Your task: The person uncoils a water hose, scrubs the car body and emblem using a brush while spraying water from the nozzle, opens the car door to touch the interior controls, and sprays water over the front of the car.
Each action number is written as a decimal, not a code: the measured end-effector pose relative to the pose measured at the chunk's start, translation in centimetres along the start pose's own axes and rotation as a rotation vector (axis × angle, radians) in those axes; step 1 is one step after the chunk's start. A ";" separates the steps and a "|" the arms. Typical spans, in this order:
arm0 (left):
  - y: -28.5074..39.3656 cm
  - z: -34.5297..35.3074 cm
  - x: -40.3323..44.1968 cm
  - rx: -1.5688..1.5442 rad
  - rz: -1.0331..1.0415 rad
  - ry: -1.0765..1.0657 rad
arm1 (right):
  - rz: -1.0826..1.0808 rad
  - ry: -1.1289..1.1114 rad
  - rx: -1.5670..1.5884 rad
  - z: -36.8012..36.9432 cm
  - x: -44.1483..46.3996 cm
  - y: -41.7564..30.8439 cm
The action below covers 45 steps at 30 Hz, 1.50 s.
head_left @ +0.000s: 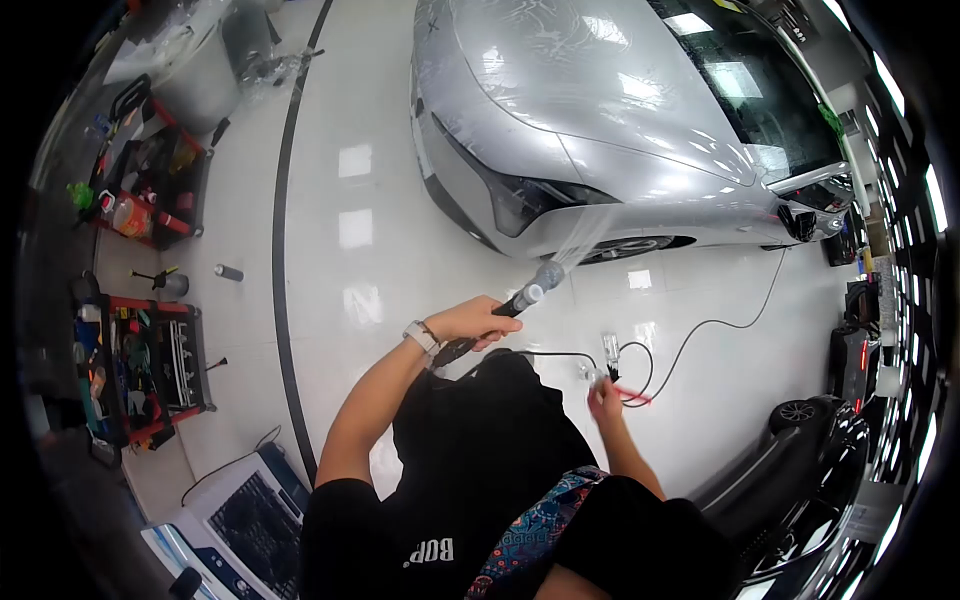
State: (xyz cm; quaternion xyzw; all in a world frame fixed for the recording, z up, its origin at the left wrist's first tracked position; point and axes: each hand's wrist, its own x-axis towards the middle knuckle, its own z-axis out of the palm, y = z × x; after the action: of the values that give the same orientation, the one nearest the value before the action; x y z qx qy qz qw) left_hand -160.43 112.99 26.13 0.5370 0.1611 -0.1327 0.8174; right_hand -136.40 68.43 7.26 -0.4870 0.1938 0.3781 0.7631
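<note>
My left hand [480, 321], with a watch at the wrist, is closed round a black handle with a pale round end [533, 293]. Past it, a grey rounded part and a pale translucent streak [588, 236] reach toward the silver car's [600, 150] front fender, above the wheel. Lower right, my right hand [604, 397] is closed on a small object, blurred, with a red part [634, 397] sticking out. Just above that hand is a clear item [611, 349], its contact with the hand unclear. A dark cable [700, 322] loops beside it.
Two red-and-black tool carts [155, 300] stand at the left, with a grey cylinder [229, 272] on the floor nearby. A large bin [195, 80] is at the upper left. A machine [235, 520] sits lower left, and a dark car [780, 460] lower right.
</note>
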 end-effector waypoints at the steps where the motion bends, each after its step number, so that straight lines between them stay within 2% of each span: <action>1: 0.6 0.1 -0.8 -0.026 0.003 -0.056 | -0.022 0.066 -0.004 6.0 2.0 -1.5; 3: 1.2 0.0 -2.2 -0.042 -0.002 -0.118 | -0.030 -0.292 0.010 11.1 9.8 -3.2; 5: 1.4 0.1 -3.2 -0.110 -0.025 -0.166 | -0.029 -0.067 0.128 25.5 6.8 -4.1; 7: 2.2 -0.1 -4.3 -0.106 -0.022 -0.198 | -0.022 -0.593 0.075 31.3 9.0 -4.4; 9: 2.9 -0.7 -4.8 -0.064 -0.018 -0.201 | -0.007 -0.712 0.155 36.8 9.2 -4.1; 12: 3.4 -2.9 -4.5 -0.033 0.015 -0.155 | 0.053 -0.765 0.217 42.8 6.6 -4.4; 15: 4.7 -5.6 -4.7 -0.030 0.051 -0.035 | -0.016 -0.684 0.131 44.8 7.1 -4.7; 18: 5.3 -10.0 -5.1 -0.089 0.060 0.231 | -0.055 -0.649 0.144 45.7 10.3 -4.1; 19: 5.4 -11.8 -5.4 -0.078 0.047 0.236 | -0.086 -0.612 0.165 45.6 11.9 -3.8; 21: 5.7 -15.6 -6.2 -0.206 0.032 0.394 | -0.103 -0.642 0.212 44.6 14.9 -3.1; 23: 5.8 -19.6 -7.0 -0.286 0.003 0.487 | -0.081 -0.605 0.424 42.9 17.3 -2.1; 25: 6.5 -23.2 -8.0 -0.277 -0.057 0.469 | -0.127 -0.371 0.553 41.4 18.5 -0.9; 27: 7.7 -25.7 -8.5 -0.206 -0.140 0.356 | -0.183 -0.178 0.575 39.7 19.0 0.4; 28: 8.4 -26.4 -8.5 -0.195 -0.185 0.273 | -0.179 -0.165 0.587 39.3 19.1 1.1; 30: 9.4 -27.4 -7.8 -0.080 -0.202 0.105 | -0.190 0.064 0.619 39.4 19.6 2.1; 32: 9.9 -28.0 -7.0 0.013 -0.239 -0.041 | -0.191 0.049 0.593 39.9 21.0 3.6; 35: 11.4 -29.5 -6.4 0.047 -0.261 -0.088 | -0.174 0.070 0.585 43.3 21.1 4.7; 37: 13.0 -31.9 -6.5 0.127 -0.248 -0.087 | -0.161 0.112 0.617 46.6 21.0 5.2; 40: 15.4 -37.0 -7.6 -0.048 -0.164 0.120 | -0.181 0.062 0.604 49.7 20.3 6.2; 43: 17.1 -43.3 -9.6 -0.093 -0.115 0.195 | -0.219 0.054 0.742 51.0 20.2 7.9; 45: 18.0 -47.1 -11.0 -0.127 -0.093 0.279 | -0.323 0.052 0.687 49.9 19.7 10.0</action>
State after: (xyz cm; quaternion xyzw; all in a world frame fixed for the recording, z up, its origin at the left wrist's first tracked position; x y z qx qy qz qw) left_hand -169.14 163.84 28.09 0.4894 0.3058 -0.0842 0.8123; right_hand -135.09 122.87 10.69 -0.2362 0.2492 0.1534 0.9266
